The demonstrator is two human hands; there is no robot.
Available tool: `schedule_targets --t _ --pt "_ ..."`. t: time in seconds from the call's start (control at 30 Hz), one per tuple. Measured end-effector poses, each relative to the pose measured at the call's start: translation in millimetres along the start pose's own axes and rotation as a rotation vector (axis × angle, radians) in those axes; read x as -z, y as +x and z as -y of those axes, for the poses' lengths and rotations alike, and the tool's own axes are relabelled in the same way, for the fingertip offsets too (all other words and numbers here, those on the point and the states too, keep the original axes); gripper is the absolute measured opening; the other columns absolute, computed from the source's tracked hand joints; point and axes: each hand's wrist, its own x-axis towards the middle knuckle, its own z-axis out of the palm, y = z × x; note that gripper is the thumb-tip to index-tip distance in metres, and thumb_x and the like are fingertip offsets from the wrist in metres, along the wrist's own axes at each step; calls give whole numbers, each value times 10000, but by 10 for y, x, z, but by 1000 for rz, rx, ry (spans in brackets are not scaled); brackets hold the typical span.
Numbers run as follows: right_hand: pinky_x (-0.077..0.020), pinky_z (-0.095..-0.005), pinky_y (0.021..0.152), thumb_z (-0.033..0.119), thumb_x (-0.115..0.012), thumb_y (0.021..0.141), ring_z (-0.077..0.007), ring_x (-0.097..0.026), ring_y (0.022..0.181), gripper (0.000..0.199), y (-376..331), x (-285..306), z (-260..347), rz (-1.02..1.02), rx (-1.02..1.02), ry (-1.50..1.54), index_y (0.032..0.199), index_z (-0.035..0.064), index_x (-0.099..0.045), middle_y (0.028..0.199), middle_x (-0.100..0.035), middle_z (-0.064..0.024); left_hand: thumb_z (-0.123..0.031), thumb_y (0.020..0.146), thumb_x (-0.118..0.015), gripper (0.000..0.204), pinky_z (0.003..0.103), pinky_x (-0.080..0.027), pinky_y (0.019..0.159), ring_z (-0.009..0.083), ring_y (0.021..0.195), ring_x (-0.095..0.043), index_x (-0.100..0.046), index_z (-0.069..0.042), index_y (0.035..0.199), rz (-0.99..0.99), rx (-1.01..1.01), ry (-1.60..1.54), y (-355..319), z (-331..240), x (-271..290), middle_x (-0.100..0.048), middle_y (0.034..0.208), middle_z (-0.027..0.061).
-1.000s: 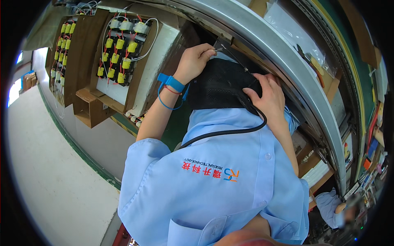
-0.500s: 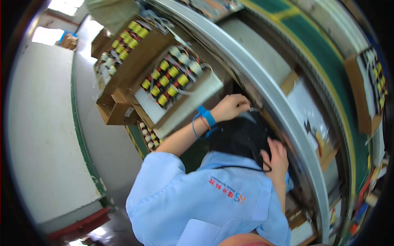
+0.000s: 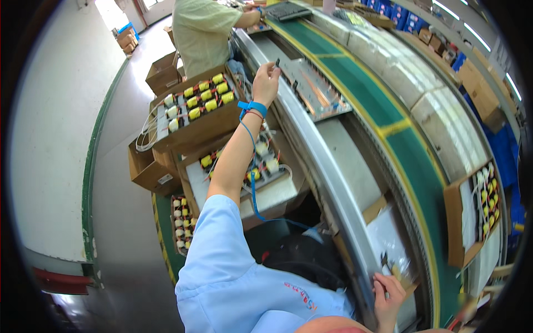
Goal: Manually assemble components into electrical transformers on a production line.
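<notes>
Small dark part (image 3: 277, 62) in left hand (image 3: 266, 83)

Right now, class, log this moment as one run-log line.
left hand: pinching small dark part | right hand: resting at clear bag | conveyor: board nearby

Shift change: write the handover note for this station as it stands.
Left hand: raised to the long panel on the line, fingers pinching a small dark part; blue wrist strap on, with its cord hanging.
Right hand: low by the metal rail, beside a clear bag; grip unclear.
Boxes of yellow coil parts sit left of the line.
Done and left: cannot tell.
</notes>
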Motion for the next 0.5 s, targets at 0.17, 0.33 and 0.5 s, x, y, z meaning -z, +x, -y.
schedule_targets --t 0.17,0.33,0.5 --pt "-516 -256 676 -16 -629 894 -155 -650 772 198 549 229 -94 28 -22 -95 1076 5 -705 939 -698 -112 -571 962 -401 781 452 -353 1069 345 1224 -560 -321 28 1457 139 292 350 546 634 -151 -614 1286 182" --pt "-537 -235 678 -74 -609 890 -140 -646 814 205 758 301 -320 88 -160 45 1067 -17 -695 943 -663 -110 -641 955 -306 840 553 -153 1140 366 1317 -469 -289 10 1487 266 430 540 862 705 -420 -540 1368 215" --pt "-529 -311 732 -56 -606 881 -233 -656 805 149 774 458 -400 55 -86 4 1012 -69 -676 917 -671 -149 -691 943 -226 874 569 -54 1154 368 1359 -420 -300 -18 1495 317 435 609 906 705 -276 -501 1400 242"
